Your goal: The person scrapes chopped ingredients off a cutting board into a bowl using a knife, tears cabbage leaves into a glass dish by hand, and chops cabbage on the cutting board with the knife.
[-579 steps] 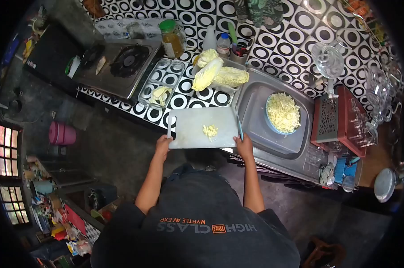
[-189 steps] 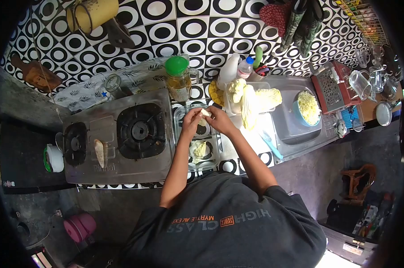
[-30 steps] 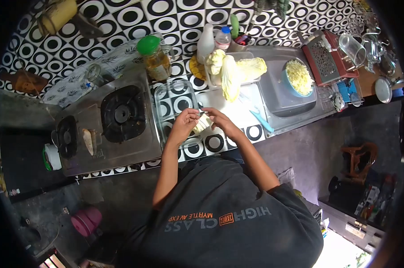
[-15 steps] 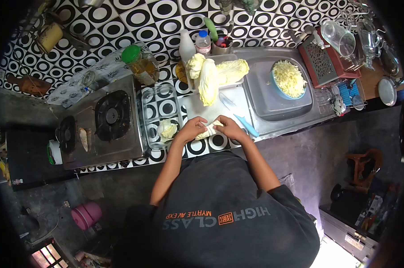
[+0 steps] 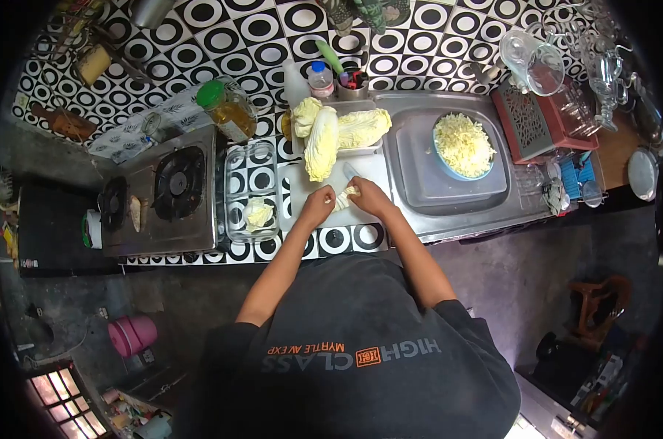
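Note:
My left hand (image 5: 318,206) and my right hand (image 5: 369,197) are over the white cutting board (image 5: 300,192), close together. Between them is a small pale piece of napa cabbage (image 5: 344,199), its left end pinched by my left fingers and its right end by my right fingers. A knife blade (image 5: 349,170) lies on the board just beyond my right hand, which hides its handle. Behind the board, a whole napa cabbage (image 5: 321,145) leans forward from a tray that holds more cabbage (image 5: 364,128). Cut cabbage leaves (image 5: 258,214) lie in a glass dish (image 5: 231,192) to the left.
A blue bowl (image 5: 448,167) heaped with shredded cabbage (image 5: 464,145) stands on the covered sink (image 5: 412,192) to the right. The gas stove (image 5: 197,212) is at the left. A green-lidded jar (image 5: 229,113) and a blue-capped bottle (image 5: 320,82) stand at the back.
Both hands have moved slightly away from my body with the cabbage piece, further onto the board. My right hand now covers the knife's blue handle, which showed before. The view has shifted a little.

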